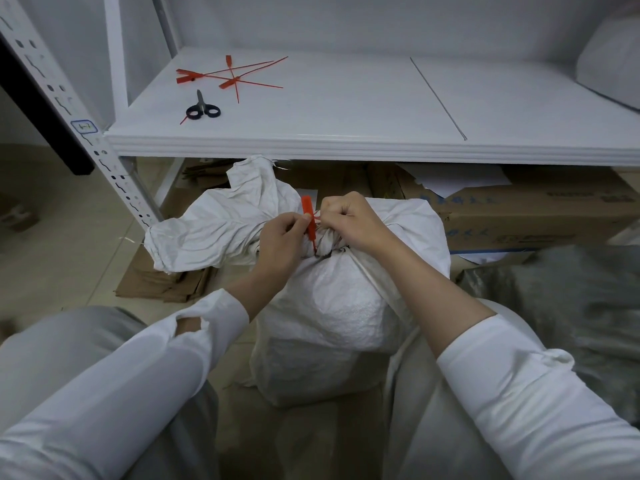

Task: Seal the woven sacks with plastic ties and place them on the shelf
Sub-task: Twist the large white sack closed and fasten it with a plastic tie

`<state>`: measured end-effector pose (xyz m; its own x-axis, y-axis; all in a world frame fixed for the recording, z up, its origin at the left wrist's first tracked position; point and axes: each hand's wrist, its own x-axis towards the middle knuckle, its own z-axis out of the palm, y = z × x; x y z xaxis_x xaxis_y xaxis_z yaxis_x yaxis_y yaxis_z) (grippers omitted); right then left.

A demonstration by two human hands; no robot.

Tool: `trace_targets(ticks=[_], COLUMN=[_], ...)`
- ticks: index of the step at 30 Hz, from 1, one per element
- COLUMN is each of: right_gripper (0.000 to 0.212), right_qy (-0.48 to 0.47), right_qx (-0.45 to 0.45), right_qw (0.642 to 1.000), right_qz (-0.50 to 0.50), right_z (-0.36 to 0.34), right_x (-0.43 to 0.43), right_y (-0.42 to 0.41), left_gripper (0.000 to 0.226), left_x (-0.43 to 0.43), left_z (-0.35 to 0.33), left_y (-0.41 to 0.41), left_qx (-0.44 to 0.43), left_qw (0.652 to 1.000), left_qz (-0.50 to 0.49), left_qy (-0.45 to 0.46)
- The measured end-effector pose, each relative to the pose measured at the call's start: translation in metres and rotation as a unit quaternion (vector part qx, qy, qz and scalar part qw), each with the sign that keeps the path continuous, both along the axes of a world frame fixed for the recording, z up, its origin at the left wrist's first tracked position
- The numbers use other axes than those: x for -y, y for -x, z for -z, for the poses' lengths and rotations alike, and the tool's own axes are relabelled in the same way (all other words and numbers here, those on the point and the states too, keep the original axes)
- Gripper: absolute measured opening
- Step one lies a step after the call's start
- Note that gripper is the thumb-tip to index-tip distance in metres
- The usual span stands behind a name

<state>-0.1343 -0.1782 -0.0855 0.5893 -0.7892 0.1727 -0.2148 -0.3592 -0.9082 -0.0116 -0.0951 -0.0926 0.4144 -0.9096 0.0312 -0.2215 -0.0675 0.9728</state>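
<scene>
White sleeves [138,368] reach forward; left grip [280,237] pinches a red plastic tie [309,220], right grip [349,220] clamps the gathered neck of a woven sack [332,306].

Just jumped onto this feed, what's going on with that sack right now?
A person is tying off a white woven sack that stands on the floor in front of the shelf. The right hand grips the bunched neck while the left hand pinches a red plastic tie at the neck. The sack is not yet on the shelf, where spare ties and scissors lie.
</scene>
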Motion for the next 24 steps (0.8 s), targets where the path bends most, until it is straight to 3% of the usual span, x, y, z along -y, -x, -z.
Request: trace_targets(ticks=[24], right_gripper=[0.039], right_qy=[0.063], right_qx=[-0.007], right_qw=[0.998], right_qz=[0.011], right_z=[0.0025], right_x=[-0.0086], right_y=[-0.0019], left_gripper=[0.03], left_x=[0.001], left_z=[0.0016], left_y=[-0.0019], left_qx=[0.031], left_qw=[0.999], left_qz=[-0.008], left_qy=[-0.006])
